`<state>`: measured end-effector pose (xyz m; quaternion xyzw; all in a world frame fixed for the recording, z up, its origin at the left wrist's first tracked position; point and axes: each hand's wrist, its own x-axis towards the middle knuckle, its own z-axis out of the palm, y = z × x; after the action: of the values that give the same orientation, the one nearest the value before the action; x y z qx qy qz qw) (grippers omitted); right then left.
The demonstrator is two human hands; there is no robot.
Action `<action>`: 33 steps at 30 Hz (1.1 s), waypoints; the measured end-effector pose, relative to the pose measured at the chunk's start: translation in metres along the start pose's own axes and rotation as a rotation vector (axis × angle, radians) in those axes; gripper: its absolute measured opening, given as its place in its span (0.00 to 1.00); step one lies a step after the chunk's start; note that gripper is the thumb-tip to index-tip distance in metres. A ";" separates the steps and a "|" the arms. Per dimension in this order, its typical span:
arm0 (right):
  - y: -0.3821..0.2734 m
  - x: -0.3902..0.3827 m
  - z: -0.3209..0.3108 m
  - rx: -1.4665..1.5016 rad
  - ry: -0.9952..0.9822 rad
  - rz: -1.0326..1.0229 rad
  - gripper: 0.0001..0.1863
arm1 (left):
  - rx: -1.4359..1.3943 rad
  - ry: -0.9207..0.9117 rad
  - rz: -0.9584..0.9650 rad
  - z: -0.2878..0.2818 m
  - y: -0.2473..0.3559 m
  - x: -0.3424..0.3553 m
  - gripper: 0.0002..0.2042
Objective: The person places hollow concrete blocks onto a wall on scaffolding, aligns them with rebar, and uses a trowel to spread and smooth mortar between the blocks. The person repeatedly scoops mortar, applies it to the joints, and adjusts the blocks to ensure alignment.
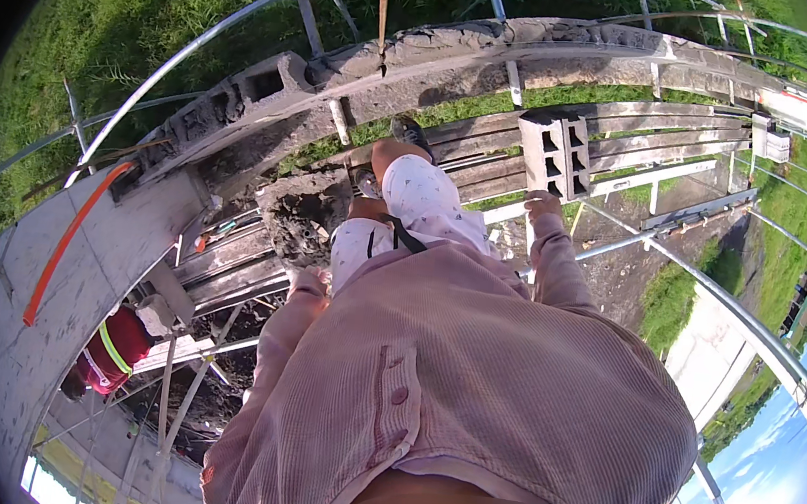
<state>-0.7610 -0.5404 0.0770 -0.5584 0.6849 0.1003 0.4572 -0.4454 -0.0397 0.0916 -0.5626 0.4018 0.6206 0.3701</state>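
Note:
My left hand (pixel 308 282) hangs low beside my thigh, next to a board or pan heaped with dark wet mortar (pixel 302 223). Its fingers are small and partly hidden, so what it holds, if anything, does not show. My right hand (pixel 542 205) is lowered on the other side with its fingers curled. Close to it, two grey hollow concrete blocks (pixel 553 157) stand on the scaffold planks (pixel 484 166); whether the hand touches them is unclear. In front of my feet runs a block wall (pixel 426 68) with rough mortar along its top.
Metal scaffold tubes (pixel 758 321) cross on the right and along the far side. An orange strip (pixel 72 247) lies on the grey wall surface at left. Lower left, a person in a red top with a reflective band (pixel 114 353) is below. Grass (pixel 99 23) lies beyond the wall.

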 end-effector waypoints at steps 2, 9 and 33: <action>0.035 -0.005 0.003 -0.400 0.044 -0.054 0.10 | 0.264 0.155 -0.004 -0.016 -0.006 -0.010 0.26; 0.102 0.019 0.011 -0.443 -0.272 0.200 0.32 | -1.701 0.378 -0.162 -0.078 -0.029 0.038 0.17; 0.388 0.406 0.023 0.370 0.445 0.853 0.27 | -0.310 0.621 0.054 -0.613 0.526 0.453 0.23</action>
<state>-1.0645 -0.6608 -0.3806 -0.1467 0.9387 0.0339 0.3101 -0.7215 -0.8098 -0.3434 -0.7634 0.4108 0.4829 0.1236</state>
